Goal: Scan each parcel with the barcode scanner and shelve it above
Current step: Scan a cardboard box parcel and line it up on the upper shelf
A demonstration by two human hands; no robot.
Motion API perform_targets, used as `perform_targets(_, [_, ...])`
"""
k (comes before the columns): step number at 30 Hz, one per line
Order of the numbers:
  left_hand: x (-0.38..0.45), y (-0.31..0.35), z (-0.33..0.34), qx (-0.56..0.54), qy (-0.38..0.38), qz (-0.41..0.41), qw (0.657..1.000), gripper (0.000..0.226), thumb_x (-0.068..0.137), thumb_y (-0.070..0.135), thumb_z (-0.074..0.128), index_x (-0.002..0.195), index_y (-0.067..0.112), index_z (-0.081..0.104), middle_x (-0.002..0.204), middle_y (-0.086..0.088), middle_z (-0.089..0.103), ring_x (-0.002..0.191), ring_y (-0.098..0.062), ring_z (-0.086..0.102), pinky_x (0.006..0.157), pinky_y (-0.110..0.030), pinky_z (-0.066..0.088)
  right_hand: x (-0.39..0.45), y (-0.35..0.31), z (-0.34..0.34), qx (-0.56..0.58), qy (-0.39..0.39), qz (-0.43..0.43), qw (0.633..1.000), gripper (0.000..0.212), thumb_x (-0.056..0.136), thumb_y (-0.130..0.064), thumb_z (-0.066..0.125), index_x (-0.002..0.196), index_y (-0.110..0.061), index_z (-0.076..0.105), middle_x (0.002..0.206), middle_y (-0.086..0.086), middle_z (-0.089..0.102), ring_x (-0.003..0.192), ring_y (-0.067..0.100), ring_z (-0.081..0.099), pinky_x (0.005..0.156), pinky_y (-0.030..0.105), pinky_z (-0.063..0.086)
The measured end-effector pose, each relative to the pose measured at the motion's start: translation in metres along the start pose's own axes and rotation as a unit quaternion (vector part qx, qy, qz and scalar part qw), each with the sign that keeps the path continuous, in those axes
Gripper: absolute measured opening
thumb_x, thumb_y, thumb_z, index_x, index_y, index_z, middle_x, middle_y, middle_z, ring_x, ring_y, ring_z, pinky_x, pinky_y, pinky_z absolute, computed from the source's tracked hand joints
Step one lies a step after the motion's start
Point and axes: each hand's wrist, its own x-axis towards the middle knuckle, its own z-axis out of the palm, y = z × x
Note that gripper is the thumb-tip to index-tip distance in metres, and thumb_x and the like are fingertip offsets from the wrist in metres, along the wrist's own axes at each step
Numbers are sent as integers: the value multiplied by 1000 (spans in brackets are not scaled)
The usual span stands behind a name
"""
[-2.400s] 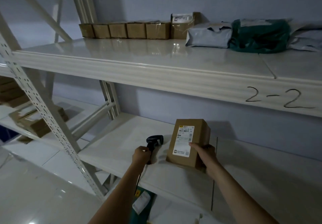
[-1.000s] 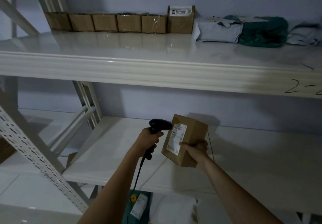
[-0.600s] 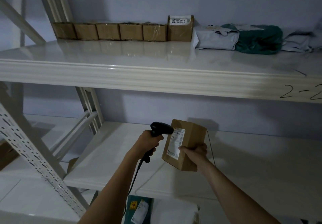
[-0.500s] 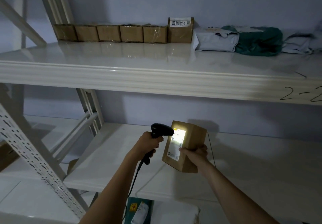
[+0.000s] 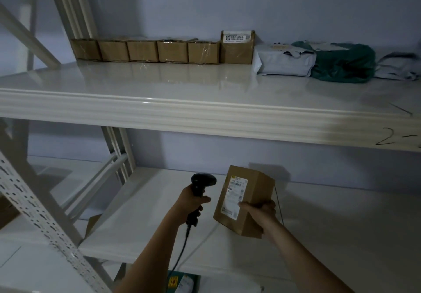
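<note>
Upper shelf (image 5: 159, 92) first: a glossy white board with a moulded front edge, and a handwritten "2-" (image 5: 394, 138) showing on that edge at far right. Along its back, a row of five small brown cartons (image 5: 145, 50) sits side by side, touching, with a taller labelled carton (image 5: 237, 47) right against the end of the row. Next along comes a grey mailer bag (image 5: 284, 62), then a dark green bag (image 5: 344, 63) pressed against it, then another grey bag (image 5: 398, 67) at the frame's edge. Down below, the lower shelf (image 5: 341, 235) is white too, its board bare where it shows. A perforated white upright (image 5: 38, 213) slants across at left.
</note>
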Motion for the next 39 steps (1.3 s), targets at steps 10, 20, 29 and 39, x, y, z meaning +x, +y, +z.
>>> perform_targets(10, [43,-80,2,27,162,-137,977,40,80,16,78,112,-4,66,104,-23,69,98,-37,65,86,-42,54,13,5,-31,88,-95,81,988,71,69,-55,82,125,-16,63,106,7,74,100,29,67,76,39,56])
perform_targets(20, [61,-94,18,151,184,-182,954,30,90,25,62,110,3,66,106,-20,68,99,-36,63,86,-39,53,43,13,-54,119,-111,111,980,58,67,-58,81,105,-15,74,106,12,74,100,37,69,94,52,55])
perform_targets(29, [44,-92,19,259,176,-210,926,53,93,35,57,132,1,47,135,-24,44,124,-40,43,105,-45,40,45,7,-73,164,-133,84,974,49,74,-57,78,107,-20,76,98,8,79,102,32,70,94,50,56])
perform_targets(39, [-59,16,128,46,75,124,988,44,96,45,51,138,34,49,139,-1,52,122,-19,53,101,-35,43,-43,1,-126,168,-69,5,983,52,76,-58,73,111,-18,74,104,8,77,102,31,70,94,53,55])
